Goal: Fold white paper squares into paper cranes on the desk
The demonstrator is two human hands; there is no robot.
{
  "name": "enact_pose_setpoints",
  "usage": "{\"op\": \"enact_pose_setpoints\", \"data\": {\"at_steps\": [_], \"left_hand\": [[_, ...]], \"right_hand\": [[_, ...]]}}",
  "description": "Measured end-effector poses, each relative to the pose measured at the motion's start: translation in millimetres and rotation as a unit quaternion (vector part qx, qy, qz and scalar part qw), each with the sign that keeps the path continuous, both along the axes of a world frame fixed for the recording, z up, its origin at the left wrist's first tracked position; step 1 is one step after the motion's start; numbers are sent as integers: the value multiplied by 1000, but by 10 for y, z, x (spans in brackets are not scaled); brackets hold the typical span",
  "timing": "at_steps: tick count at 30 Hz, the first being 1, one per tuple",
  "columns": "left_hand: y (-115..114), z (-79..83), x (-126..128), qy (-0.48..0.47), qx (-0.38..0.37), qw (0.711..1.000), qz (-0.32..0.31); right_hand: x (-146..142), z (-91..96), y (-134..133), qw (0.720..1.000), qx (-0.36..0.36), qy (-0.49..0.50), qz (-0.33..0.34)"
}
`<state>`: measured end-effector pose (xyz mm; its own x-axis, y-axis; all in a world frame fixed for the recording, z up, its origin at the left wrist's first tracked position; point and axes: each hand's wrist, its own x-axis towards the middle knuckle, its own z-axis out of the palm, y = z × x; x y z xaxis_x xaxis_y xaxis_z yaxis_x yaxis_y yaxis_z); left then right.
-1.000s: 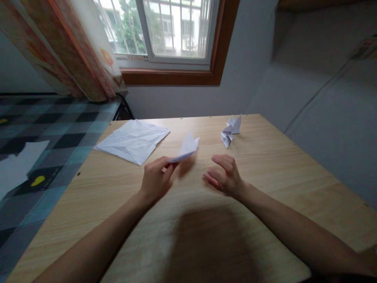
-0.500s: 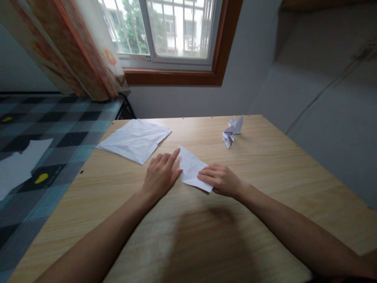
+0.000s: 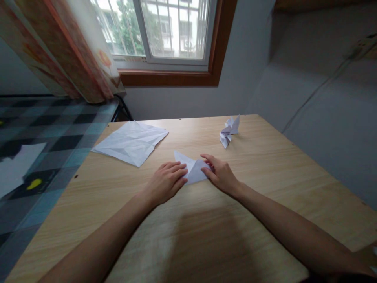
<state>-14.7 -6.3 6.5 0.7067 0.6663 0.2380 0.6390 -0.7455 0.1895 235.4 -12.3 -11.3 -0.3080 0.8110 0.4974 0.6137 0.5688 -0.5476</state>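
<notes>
A small sheet of white paper lies on the table before me, its right part folded over into a triangular flap. My left hand rests on the paper's left side, fingers flat and pressing it against the wood. At the right edge, my right hand has the flap between thumb and fingers. Part of the paper is hidden under both hands.
A larger creased white sheet lies at the table's back left. Folded paper figures stand at the back right. Left of the wooden table, more white paper rests on a checked cloth.
The paper's right part has been turned over toward the left into a flap. My left hand has moved onto the paper, and my right hand has shifted its hold, with fingers further apart.
</notes>
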Motion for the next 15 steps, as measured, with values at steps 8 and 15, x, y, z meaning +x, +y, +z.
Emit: {"op": "enact_pose_setpoints", "data": {"at_steps": [8,15], "left_hand": [[-5,-47,16,25,39,998,-35],[-5,-34,24,67,-1,996,-51]], "right_hand": [[17,-23,49,978,90,-169,77],[154,95,51,967,79,-202,131]]}}
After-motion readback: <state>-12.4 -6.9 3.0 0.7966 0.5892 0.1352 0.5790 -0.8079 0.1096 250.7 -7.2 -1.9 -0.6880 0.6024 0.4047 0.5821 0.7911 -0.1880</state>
